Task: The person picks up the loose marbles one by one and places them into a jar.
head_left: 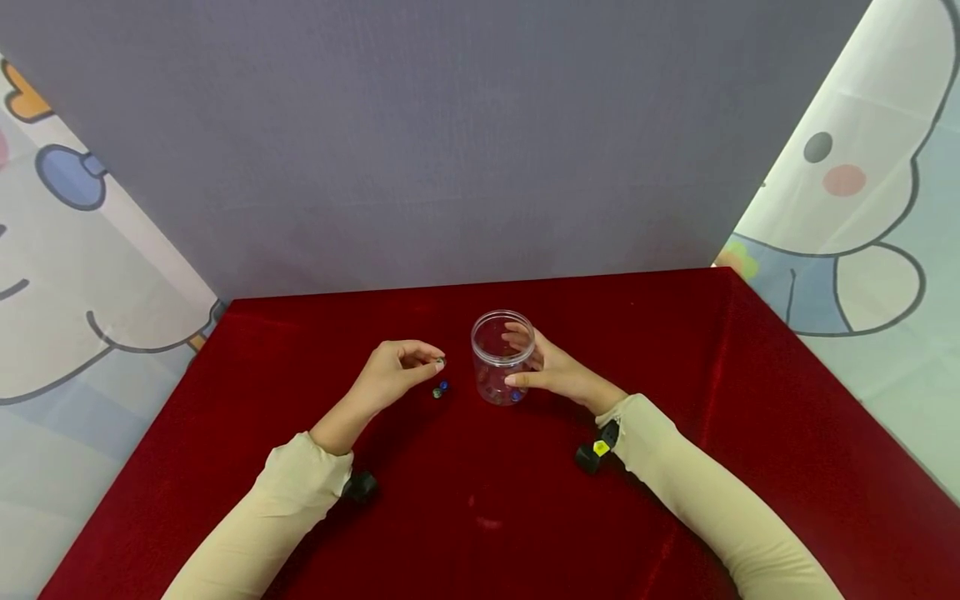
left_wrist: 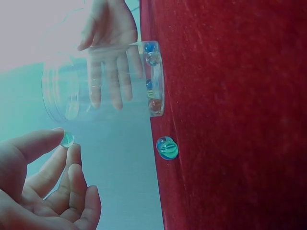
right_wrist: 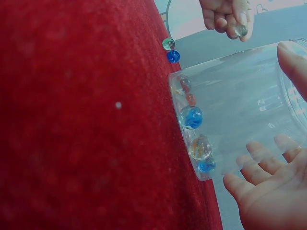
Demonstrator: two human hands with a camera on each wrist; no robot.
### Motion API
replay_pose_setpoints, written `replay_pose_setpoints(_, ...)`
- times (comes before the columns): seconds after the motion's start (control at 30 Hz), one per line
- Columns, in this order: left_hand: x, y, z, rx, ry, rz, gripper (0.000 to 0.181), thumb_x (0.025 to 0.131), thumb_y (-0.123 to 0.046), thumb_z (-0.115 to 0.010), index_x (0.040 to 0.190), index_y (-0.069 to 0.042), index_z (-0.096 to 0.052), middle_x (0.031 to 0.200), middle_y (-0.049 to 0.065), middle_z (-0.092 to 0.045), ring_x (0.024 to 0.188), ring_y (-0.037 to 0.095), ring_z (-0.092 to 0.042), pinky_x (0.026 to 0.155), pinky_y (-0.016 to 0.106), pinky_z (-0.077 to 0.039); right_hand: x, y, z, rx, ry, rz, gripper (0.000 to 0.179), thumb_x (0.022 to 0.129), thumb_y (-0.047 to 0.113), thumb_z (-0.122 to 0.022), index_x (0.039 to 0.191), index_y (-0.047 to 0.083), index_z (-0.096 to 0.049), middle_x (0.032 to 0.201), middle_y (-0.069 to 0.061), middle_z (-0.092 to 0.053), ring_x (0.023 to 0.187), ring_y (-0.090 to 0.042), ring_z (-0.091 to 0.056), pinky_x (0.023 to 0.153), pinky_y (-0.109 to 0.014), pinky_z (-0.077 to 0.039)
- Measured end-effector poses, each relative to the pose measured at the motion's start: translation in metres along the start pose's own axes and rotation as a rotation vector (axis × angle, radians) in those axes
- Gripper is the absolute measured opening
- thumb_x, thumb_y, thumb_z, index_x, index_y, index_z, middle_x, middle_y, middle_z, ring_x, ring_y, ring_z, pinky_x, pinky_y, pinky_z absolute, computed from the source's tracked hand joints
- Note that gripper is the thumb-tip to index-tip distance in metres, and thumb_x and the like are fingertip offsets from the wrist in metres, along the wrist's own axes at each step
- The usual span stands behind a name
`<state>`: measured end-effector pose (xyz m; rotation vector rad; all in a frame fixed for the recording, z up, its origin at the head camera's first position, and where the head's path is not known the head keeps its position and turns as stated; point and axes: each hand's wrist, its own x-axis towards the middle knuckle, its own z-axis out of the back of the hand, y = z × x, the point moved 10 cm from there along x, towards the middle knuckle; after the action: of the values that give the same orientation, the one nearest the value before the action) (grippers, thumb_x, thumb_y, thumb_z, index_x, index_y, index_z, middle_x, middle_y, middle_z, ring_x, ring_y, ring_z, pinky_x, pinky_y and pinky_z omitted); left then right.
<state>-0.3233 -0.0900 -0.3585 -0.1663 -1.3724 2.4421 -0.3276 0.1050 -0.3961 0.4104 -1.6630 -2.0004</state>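
Observation:
Between thumb and fingertip, my left hand (head_left: pixel 390 369) pinches a greenish glass marble (left_wrist: pixel 67 139), held above the cloth left of a clear jar (head_left: pixel 492 371). My right hand (head_left: pixel 561 368) holds that jar from the right, thumb on the near side and fingers behind it. The jar stands upright and lidless. Several marbles lie on its bottom, among them a blue swirled one (right_wrist: pixel 191 118) and a clear one with orange (right_wrist: pixel 200 147). Outside the jar, a green marble (right_wrist: pixel 169 44) and a blue marble (right_wrist: pixel 173 56) rest close together on the cloth, below my left fingertips.
A red velvet cloth (head_left: pixel 480 475) covers the table. Behind its far edge rises a grey panel (head_left: pixel 465 150). Cartoon-printed sheets (head_left: pixel 840 200) hang at both sides. Each wrist carries a black camera mount (head_left: pixel 592 454) beneath a cream sleeve (head_left: pixel 697 475).

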Motion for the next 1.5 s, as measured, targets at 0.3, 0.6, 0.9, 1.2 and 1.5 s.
replay_pose_setpoints(0.3,0.002,-0.008,0.001,-0.032,-0.013,-0.024,0.02,0.088,-0.018,-0.068,0.104,-0.006,-0.071,0.091,0.007,-0.066,0.076,0.022,-0.054,0.064,0.029,-0.047,-0.001,0.003,-0.001,0.008,0.0,0.005,0.084,0.083,0.014,-0.071,0.148,0.012,-0.018,0.153,-0.018,-0.021,0.142,-0.027,-0.019,0.112,-0.05,-0.016)
replay_pose_setpoints(0.6,0.001,-0.017,-0.001,-0.043,-0.03,-0.04,0.018,0.088,-0.016,-0.068,0.103,-0.008,-0.071,0.09,0.006,-0.068,0.075,0.021,-0.054,0.063,0.028,-0.047,-0.001,0.002,0.0,0.015,-0.003,0.003,0.083,0.084,0.011,-0.071,0.148,0.012,-0.019,0.153,-0.018,-0.021,0.142,-0.027,-0.019,0.113,-0.049,-0.016)
replay_pose_setpoints(0.9,0.004,-0.026,-0.008,-0.083,-0.042,-0.054,0.023,0.088,-0.018,-0.068,0.106,-0.005,-0.07,0.093,0.008,-0.069,0.076,0.021,-0.055,0.065,0.029,-0.048,-0.001,0.0,0.0,0.005,-0.004,0.005,0.084,0.083,0.015,-0.072,0.148,0.013,-0.018,0.153,-0.018,-0.021,0.142,-0.028,-0.019,0.112,-0.051,-0.016)
replay_pose_setpoints(1.2,0.001,-0.047,-0.005,-0.079,-0.066,-0.071,0.021,0.088,-0.009,-0.066,0.106,0.001,-0.069,0.094,0.014,-0.069,0.075,0.022,-0.055,0.062,0.027,-0.047,-0.001,0.001,0.0,0.006,-0.005,0.001,0.084,0.084,0.014,-0.071,0.149,0.013,-0.018,0.153,-0.015,-0.021,0.142,-0.028,-0.019,0.112,-0.052,-0.015)
replay_pose_setpoints(1.5,-0.006,-0.079,-0.004,-0.116,-0.064,-0.134,0.019,0.088,-0.004,-0.065,0.104,0.006,-0.068,0.091,0.016,-0.068,0.074,0.021,-0.056,0.062,0.027,-0.047,0.001,0.0,-0.001,0.007,0.005,0.002,0.084,0.084,0.015,-0.071,0.149,0.013,-0.017,0.153,-0.012,-0.024,0.142,-0.027,-0.02,0.112,-0.052,-0.016)
